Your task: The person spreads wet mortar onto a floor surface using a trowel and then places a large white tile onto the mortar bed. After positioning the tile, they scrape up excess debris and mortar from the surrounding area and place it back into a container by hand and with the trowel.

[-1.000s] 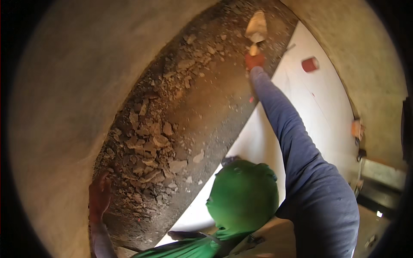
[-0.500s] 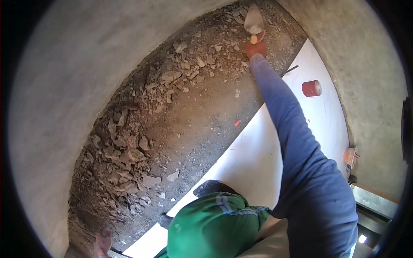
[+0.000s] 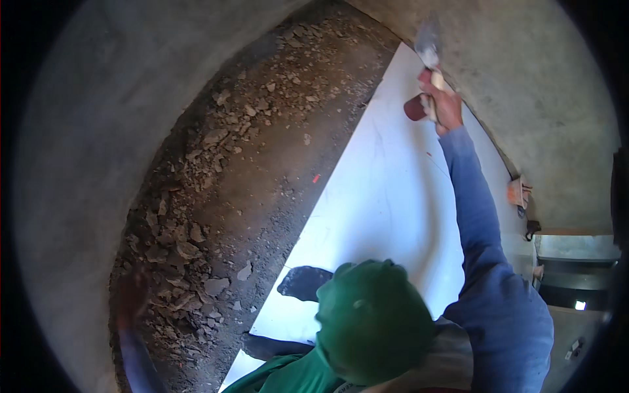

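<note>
My right hand [image 3: 448, 110], in a blue sleeve, is closed around the pale wooden handle of a pointed trowel [image 3: 428, 47]. The blade points away from me and shows in front of the far wall. A dark red cylinder [image 3: 414, 108] appears just left of that hand, partly hidden by it. My left hand [image 3: 133, 293] is over the rubble [image 3: 183, 249] at the left edge; it is dim and smeared, so its fingers cannot be made out.
White tiles [image 3: 367, 177] border a strip of bare soil [image 3: 255, 190] with broken chunks. Grey walls [image 3: 537, 85] curve around. A small orange-and-white item [image 3: 517, 191] sits by the right wall. My green-trousered knee [image 3: 373, 321] and dark shoe [image 3: 304, 283] are below.
My right hand with the trowel has swung from the far soil rightward over the tiles, towards the wall. My left hand has moved up over the rubble. The view has shifted.
</note>
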Tool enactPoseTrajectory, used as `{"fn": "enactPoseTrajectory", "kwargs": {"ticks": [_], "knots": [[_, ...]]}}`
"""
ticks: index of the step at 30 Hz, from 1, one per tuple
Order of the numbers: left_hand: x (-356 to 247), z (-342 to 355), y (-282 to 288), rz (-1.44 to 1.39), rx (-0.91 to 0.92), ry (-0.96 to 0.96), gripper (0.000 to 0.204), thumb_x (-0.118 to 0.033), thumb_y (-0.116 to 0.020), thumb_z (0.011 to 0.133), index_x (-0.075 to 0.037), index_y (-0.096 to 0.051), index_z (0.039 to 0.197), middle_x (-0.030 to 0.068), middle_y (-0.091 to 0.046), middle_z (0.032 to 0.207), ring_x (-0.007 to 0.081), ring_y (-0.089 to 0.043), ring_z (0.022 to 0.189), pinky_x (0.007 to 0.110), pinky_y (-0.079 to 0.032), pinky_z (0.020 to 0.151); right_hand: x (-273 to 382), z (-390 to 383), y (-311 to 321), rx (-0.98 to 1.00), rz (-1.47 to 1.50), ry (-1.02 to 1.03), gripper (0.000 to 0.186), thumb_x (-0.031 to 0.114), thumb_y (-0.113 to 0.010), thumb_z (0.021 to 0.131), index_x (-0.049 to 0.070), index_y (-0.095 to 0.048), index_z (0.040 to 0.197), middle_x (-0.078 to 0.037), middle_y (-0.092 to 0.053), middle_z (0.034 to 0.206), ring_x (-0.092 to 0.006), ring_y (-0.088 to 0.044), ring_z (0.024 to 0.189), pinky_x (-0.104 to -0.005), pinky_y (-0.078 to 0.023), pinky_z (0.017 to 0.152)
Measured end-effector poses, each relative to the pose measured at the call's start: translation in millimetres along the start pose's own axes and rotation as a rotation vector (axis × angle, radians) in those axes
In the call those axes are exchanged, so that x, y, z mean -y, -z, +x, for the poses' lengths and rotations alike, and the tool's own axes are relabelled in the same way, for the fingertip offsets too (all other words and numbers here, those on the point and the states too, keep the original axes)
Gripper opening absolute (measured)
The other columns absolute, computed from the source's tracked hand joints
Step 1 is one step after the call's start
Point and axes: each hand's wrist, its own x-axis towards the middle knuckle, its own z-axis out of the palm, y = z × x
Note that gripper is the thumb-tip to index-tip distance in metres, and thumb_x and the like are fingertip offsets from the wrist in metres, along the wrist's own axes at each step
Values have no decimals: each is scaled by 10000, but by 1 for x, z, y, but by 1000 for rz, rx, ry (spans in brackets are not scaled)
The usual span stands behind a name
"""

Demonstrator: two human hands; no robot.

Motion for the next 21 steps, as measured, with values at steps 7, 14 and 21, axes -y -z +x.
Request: {"fn": "enactPoseTrajectory", "kwargs": {"ticks": [7,14,21], "knots": [[-68,75,9,-296,-93,-152,326,-218,-658,1069,-55,-721,1344,234,-780,1115,357,-775,1011,471,-608,889,-94,-67,202,-480,-469,-149,220,236,-854,838,35,-779,884,-33,-629,641,-127,-548,463,-312,-420,434],[-112,111,-1,-180,-16,-306,344,-201,-672,1056,-51,-729,1360,211,-799,1207,334,-797,1085,439,-636,927,-191,-164,128,-113,-451,-109,236,118,-860,871,-23,-767,1036,-42,-732,900,-133,-651,640,-328,-516,546],[-275,186,-92,-412,-130,-353,438,-209,-629,1067,-89,-646,1487,225,-642,1497,412,-632,1380,504,-544,1135,-141,-160,-100,498,-316,436,364,176,-916,862,-3,-753,1134,-174,-722,1075,-325,-724,892,-442,-594,814]]}}
